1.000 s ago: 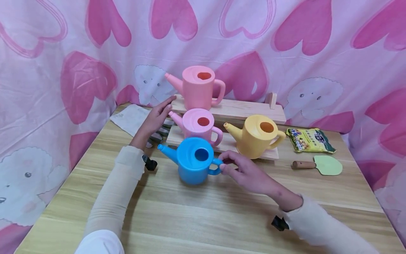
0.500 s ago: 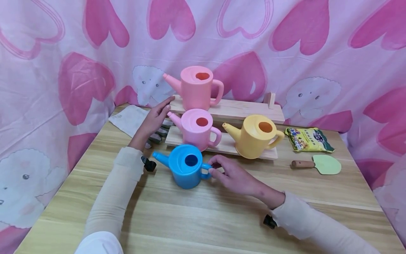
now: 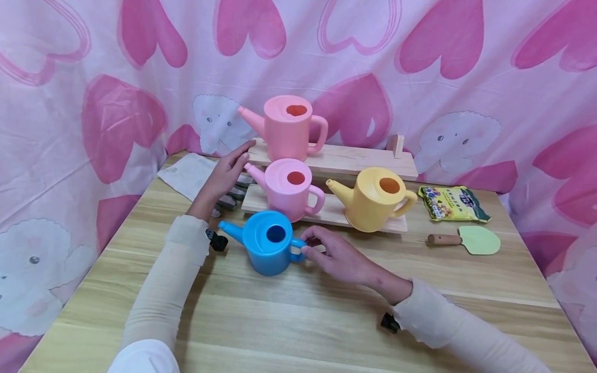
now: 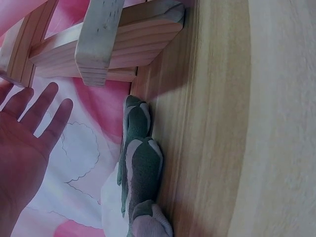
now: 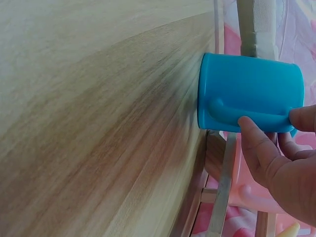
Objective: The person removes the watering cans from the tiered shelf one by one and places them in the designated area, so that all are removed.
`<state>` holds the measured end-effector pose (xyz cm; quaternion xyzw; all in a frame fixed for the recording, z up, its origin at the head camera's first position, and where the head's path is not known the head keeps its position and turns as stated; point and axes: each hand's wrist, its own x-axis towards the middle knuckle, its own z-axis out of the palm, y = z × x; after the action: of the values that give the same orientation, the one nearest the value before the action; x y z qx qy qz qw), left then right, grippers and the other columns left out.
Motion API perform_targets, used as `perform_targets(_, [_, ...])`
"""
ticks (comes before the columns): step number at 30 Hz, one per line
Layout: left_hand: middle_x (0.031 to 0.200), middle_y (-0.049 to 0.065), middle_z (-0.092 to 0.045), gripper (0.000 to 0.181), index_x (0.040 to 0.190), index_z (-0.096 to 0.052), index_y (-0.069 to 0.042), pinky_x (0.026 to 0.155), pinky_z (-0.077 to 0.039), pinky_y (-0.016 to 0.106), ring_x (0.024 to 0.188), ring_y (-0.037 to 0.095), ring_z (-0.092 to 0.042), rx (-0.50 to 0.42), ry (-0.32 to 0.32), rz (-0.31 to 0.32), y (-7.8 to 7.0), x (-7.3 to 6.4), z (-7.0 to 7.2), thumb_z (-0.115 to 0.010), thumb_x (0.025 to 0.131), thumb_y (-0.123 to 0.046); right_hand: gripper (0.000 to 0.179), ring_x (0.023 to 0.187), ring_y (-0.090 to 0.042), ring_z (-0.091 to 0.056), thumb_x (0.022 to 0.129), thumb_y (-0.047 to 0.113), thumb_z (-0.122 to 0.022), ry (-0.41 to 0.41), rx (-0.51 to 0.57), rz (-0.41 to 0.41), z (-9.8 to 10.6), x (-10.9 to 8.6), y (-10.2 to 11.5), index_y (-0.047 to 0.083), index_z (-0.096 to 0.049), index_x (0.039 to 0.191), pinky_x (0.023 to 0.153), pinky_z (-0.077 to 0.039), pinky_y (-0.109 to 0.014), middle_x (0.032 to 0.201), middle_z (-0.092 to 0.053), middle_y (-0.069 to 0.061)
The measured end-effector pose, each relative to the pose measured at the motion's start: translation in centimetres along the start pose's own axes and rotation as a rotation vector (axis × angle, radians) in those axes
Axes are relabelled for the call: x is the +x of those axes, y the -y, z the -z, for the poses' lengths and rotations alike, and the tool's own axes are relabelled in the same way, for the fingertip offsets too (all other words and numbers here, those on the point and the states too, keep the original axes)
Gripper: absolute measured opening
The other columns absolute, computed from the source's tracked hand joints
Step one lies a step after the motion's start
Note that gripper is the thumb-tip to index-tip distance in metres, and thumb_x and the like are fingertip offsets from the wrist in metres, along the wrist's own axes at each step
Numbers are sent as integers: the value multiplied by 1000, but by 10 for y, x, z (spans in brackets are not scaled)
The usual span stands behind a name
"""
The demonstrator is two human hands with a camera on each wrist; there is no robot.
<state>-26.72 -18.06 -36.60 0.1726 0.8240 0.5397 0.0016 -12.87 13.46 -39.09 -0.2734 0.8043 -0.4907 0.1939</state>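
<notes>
A blue watering can (image 3: 268, 251) stands upright in front of the stepped wooden rack, its spout pointing left. My right hand (image 3: 338, 256) pinches its handle (image 5: 247, 114) between thumb and fingers; whether the base touches the table cannot be told. My left hand (image 3: 224, 173), fingers nearly straight, touches the left end of the upper shelf (image 3: 359, 159). On that shelf stands a coral-pink watering can (image 3: 286, 134). The lower shelf (image 3: 332, 211) holds a light pink watering can (image 3: 286, 194) and, to the right, a yellow one (image 3: 370, 204).
Grey-green gloves (image 4: 145, 168) and a pale cloth (image 3: 186, 173) lie left of the rack. To its right are a yellow packet (image 3: 454, 203) and a green trowel (image 3: 479, 241) with a wooden handle. A pink heart-patterned curtain (image 3: 298, 67) hangs behind the table.
My right hand has moved the blue watering can leftward, away from the yellow one. My left hand has stayed at the end of the upper shelf.
</notes>
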Motion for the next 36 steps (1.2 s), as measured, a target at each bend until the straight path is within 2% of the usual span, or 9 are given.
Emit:
perform_targets(8, [167,11,-29,52,162,-33,-9,114,-37,56,147,35,-35,-12,-4,1,0,0,-1,-43,113,-22,18,118,-20,-57,106,22,-62,3,25,-21,1,1,1,20,-60,123,101,-51,-45,122,-64,-9])
perform_targets(14, [167,11,-29,52,162,-33,-9,114,-38,54,150,33,-31,-21,-1,-12,2,2,-1,-43,113,-21,30,120,-17,-57,104,25,-65,-7,-38,0,11,-1,8,14,-59,131,96,-55,-38,125,-62,-1])
perform_targets(20, [167,11,-29,51,162,-33,-8,113,-40,53,143,35,-41,-38,-3,-12,3,1,-1,-42,113,-20,33,120,-17,-60,101,13,-69,-94,-160,171,29,-1,31,8,-59,133,93,-57,-35,129,-63,-2])
perform_targets(24, [166,12,-30,51,161,-34,-7,113,-39,53,145,35,-39,-40,-1,-21,3,1,-2,-42,113,-19,31,114,-14,-61,100,11,-69,-163,-245,298,42,2,50,5,-61,129,93,-56,-34,124,-64,-2])
perform_targets(29, [166,13,-30,51,161,-34,-8,113,-39,53,141,36,-42,-51,0,-17,3,0,-3,-42,113,-20,34,115,-19,-59,99,12,-71,-279,-339,364,60,11,72,5,-61,131,97,-53,-43,125,-63,-5])
perform_targets(30, [166,13,-30,51,161,-34,-8,113,-40,53,138,37,-45,-57,1,-15,3,0,-3,-42,113,-20,36,117,-20,-59,99,12,-70,-299,-333,359,63,13,75,5,-60,132,99,-52,-45,128,-62,-5])
perform_targets(32, [166,11,-31,52,162,-34,-12,112,-41,54,135,36,-47,-51,-8,-18,14,4,-4,-43,113,-24,39,122,-20,-56,99,12,-69,-330,-275,324,70,20,82,6,-59,137,101,-51,-46,133,-61,-4])
perform_targets(36, [166,7,-32,52,162,-35,-16,110,-43,51,129,34,-51,-42,-24,-24,28,8,-3,-42,113,-29,44,129,-19,-51,103,23,-66,-425,-147,165,83,37,93,12,-56,144,105,-48,-43,140,-57,1])
